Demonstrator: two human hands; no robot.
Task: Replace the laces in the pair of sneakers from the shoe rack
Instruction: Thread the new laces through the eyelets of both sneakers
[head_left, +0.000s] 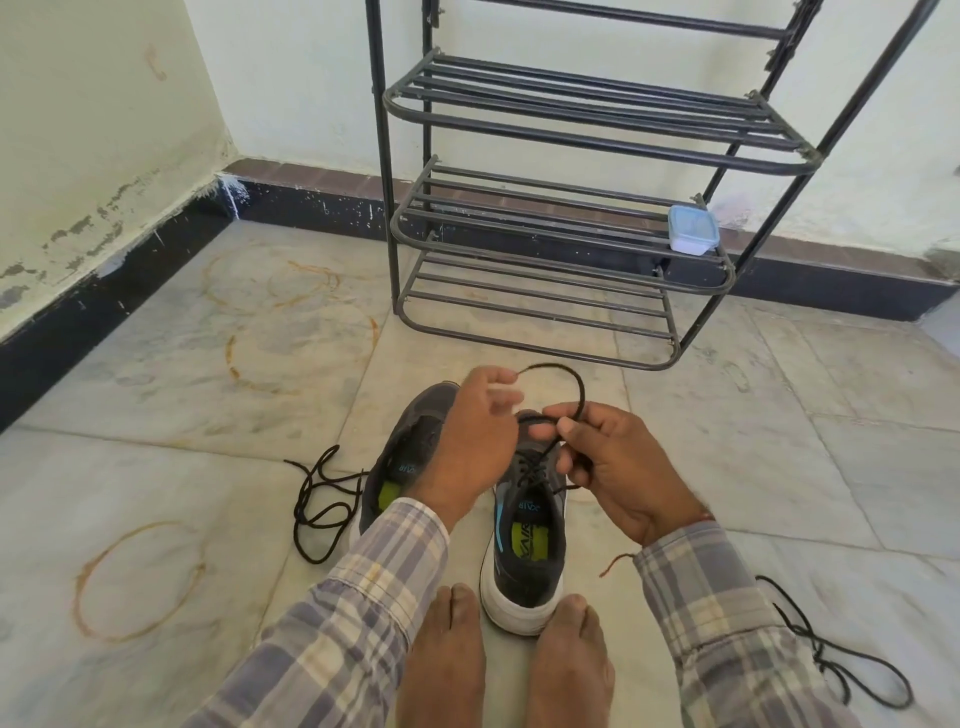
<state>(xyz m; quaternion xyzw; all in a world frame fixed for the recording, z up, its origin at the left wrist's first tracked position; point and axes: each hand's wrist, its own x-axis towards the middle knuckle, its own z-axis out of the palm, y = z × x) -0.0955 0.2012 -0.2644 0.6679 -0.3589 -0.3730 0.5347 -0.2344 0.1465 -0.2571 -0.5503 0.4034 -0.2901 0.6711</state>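
**Holding a black lace looped above the right-side sneaker**

The left hand (475, 431) reaches forward over the shoes with its wrist bent and its fingers loosely curled. Its fingertips pinch one end of the black lace (577, 384). The right hand (618, 467) sits just beside it, palm turned inward, with thumb and forefinger nipping the same lace and the other fingers curled round it. Between the two hands the lace rises in a small arch. Both forearms wear checked sleeves.

Motion blur softens the left fingers, so the exact pinch is hard to read. The left hand and forearm cover much of the left-side sneaker (400, 467), and both hands hide the toe of the right-side sneaker (524, 551). Where the lace enters the eyelets cannot be made out.

Both sneakers stand on the tiled floor (208, 415), side by side and close together. Their long axes run away from the person, with toes toward the shoe rack (597, 141) and heels toward two bare feet (447, 660). One loose lace (304, 488) lies tangled left of the shoes and a second loose lace (818, 644) lies at the right, partly under the sleeve. A small lidded container (693, 231) rests on a rack shelf.
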